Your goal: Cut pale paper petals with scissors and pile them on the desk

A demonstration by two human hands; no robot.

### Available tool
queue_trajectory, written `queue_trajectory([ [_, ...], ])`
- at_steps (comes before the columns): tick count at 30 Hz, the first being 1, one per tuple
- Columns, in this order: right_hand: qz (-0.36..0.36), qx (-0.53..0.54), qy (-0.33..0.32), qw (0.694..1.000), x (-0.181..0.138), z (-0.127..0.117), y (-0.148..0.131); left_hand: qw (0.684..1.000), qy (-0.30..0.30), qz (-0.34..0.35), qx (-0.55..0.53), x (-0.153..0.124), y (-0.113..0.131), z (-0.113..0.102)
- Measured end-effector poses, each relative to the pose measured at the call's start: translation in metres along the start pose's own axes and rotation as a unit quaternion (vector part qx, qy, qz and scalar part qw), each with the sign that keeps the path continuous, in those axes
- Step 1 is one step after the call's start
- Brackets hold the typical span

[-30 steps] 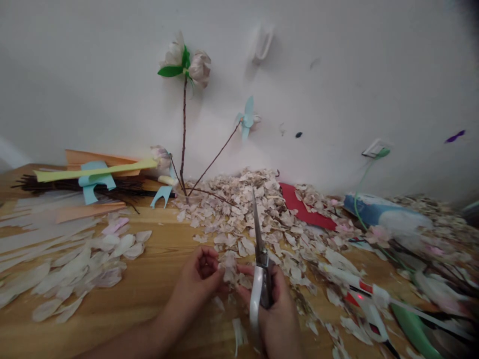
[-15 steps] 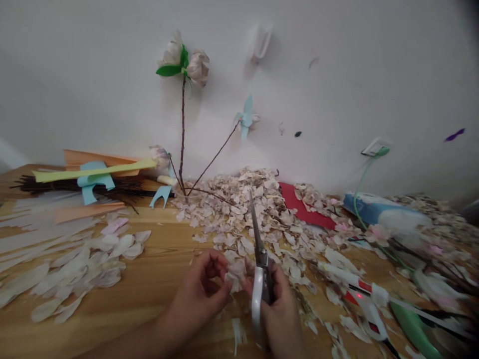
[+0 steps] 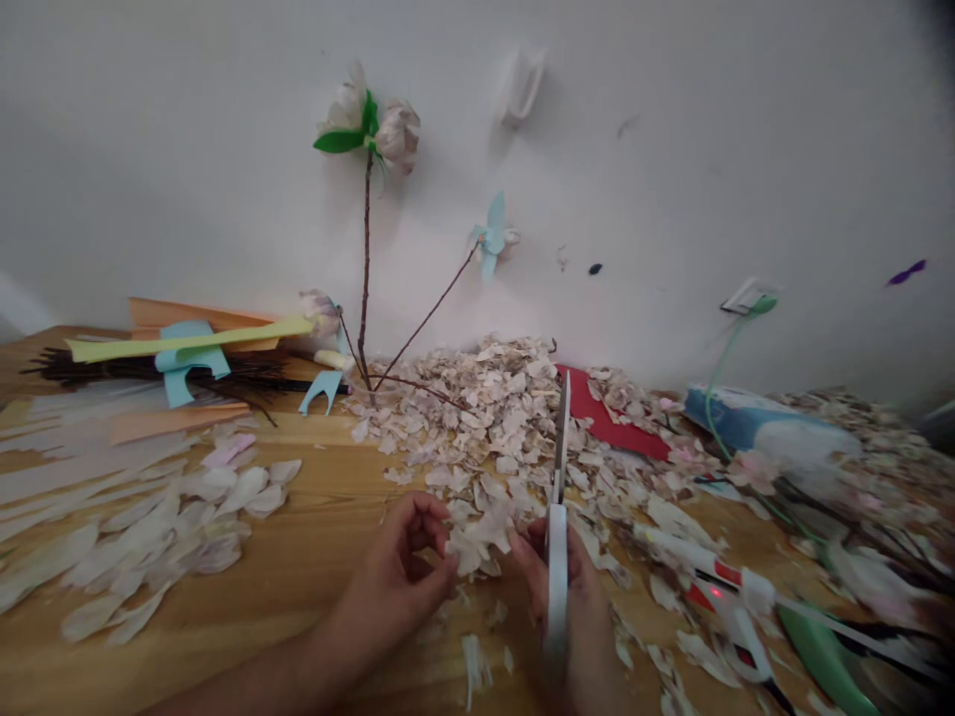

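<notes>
My left hand (image 3: 403, 567) is closed, thumb and forefinger pinching the left edge of a thin, pale, petal-like piece (image 3: 481, 537) with a wavy outline. My right hand (image 3: 563, 587) grips scissors (image 3: 557, 557) with light grey handles, blades pointing away toward the wall and looking closed. Its thumb and fingertips reach the right edge of the pale piece; whether they pinch it I cannot tell. Just beyond both hands spreads a heap of similar pale pieces (image 3: 492, 398) on the wooden table (image 3: 320, 557).
Loose white petals (image 3: 171, 537) and coloured paper strips (image 3: 194, 338) lie left. Flowers on a brown twig (image 3: 365, 249) stand against the wall. To the right are red paper (image 3: 612, 423), a white glue gun (image 3: 746, 617) with a lit red light, and a green cable (image 3: 708, 388).
The scissors have swung right and more upright, away from the pale piece. That piece now shows spread out between my hands. My left hand has barely moved.
</notes>
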State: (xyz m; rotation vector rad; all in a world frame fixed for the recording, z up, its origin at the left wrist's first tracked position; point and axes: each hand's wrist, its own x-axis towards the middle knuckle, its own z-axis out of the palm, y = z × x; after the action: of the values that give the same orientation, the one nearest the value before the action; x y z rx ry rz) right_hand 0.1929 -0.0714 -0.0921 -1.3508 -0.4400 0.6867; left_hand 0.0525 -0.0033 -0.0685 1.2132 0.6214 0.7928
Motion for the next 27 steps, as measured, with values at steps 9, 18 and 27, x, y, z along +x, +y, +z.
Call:
queue_trajectory([
  [9,-0.004,-0.028,0.015,0.999,-0.009,0.009,-0.015,0.956,0.163,0.119,0.213,0.005,0.008,-0.013],
  [18,0.039,-0.05,-0.031,0.997,-0.026,0.018,-0.019,0.989,0.017,-0.139,-0.042,-0.001,0.003,0.006],
  [27,0.022,-0.036,-0.015,0.999,-0.025,0.016,-0.017,0.986,-0.019,-0.125,-0.109,0.002,0.008,-0.003],
])
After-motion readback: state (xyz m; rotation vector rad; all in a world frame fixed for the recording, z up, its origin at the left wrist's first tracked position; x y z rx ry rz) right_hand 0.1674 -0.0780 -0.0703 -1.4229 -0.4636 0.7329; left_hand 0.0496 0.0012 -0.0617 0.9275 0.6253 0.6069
